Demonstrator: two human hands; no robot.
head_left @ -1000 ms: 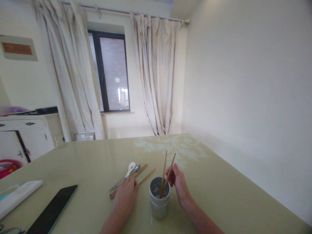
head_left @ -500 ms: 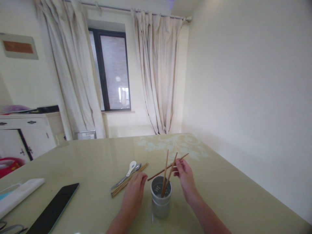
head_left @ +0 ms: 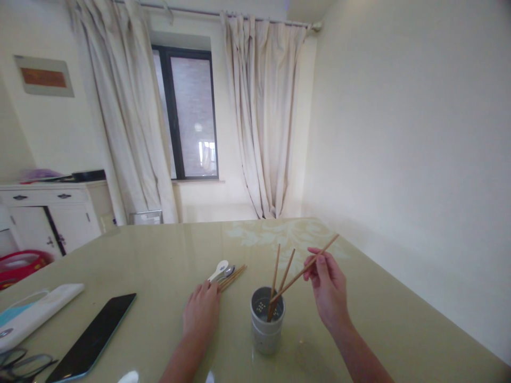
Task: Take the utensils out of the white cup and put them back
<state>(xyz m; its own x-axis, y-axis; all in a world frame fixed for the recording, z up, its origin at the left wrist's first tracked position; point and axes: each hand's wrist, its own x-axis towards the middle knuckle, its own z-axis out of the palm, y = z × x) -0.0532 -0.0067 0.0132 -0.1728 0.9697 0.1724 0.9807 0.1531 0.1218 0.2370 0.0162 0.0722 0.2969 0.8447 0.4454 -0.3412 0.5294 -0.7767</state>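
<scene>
My right hand pinches a wooden chopstick near its upper part. The chopstick slants down to the left, its lower end at the mouth of a grey cylindrical holder. Two other chopsticks stand leaning inside that holder, which has small holes in its bottom. My left hand lies over the near end of a small pile, fingers stretched out on it. From under the fingers show several chopsticks, a metal spoon and a white spoon. The fingertips are partly hidden.
To the left on the glossy table lie a black-screened phone or tablet, a long white object and dark-framed glasses. A wall runs along the right side, and a white cabinet stands at back left.
My left hand has moved left from beside the holder onto the pile. My right hand has moved right, tilting its chopstick steeper with the lower end at the holder's mouth. The view has shifted slightly.
</scene>
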